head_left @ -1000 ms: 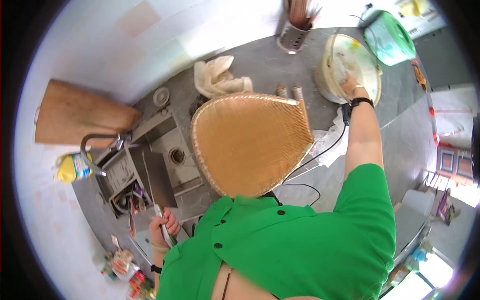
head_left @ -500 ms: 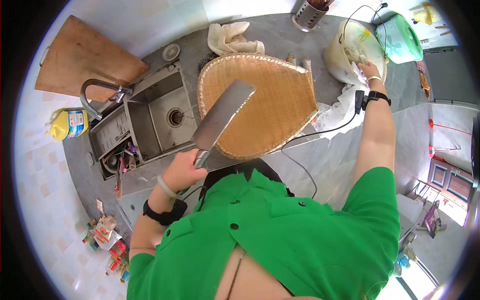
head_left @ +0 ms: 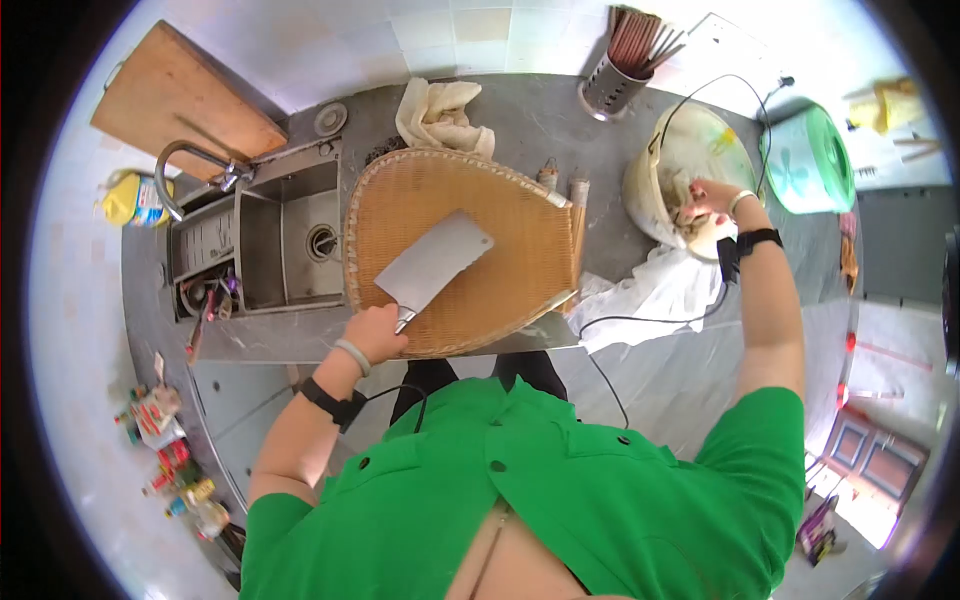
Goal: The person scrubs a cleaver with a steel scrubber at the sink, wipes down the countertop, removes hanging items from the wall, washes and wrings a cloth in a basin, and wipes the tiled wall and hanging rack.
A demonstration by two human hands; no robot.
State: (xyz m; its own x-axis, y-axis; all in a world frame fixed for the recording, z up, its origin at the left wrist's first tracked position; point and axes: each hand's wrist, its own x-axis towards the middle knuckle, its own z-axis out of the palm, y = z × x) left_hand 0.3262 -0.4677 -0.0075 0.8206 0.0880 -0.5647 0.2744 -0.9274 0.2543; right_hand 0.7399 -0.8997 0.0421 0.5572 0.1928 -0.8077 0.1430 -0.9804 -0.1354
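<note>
My left hand (head_left: 376, 335) is wrapped round the handle of a cleaver (head_left: 435, 262). The cleaver's broad blade is over a woven winnowing basket (head_left: 530, 230) on the counter, pointing away to the right; I cannot tell whether it touches the weave. At the right, my right hand (head_left: 715, 200) reaches over the near rim of a pale bucket (head_left: 655, 165), fingers bent in among crumpled, whitish-brown stuff. What the fingers grip there is not clear. A white plastic bag (head_left: 645, 300) lies crumpled below the bucket.
Left of the basket is a steel sink (head_left: 270, 250) with a curved faucet (head_left: 180, 165). Behind stand a wooden board (head_left: 190, 105), a cloth (head_left: 440, 115) and a chopstick holder (head_left: 612, 85). A green-lidded container (head_left: 810, 160) sits at the right; a black cable (head_left: 650, 319) runs across.
The cleaver has come down lower over the basket and turned flatter. My right hand has shifted slightly left, deeper among the bucket's contents. The whole view has tilted.
</note>
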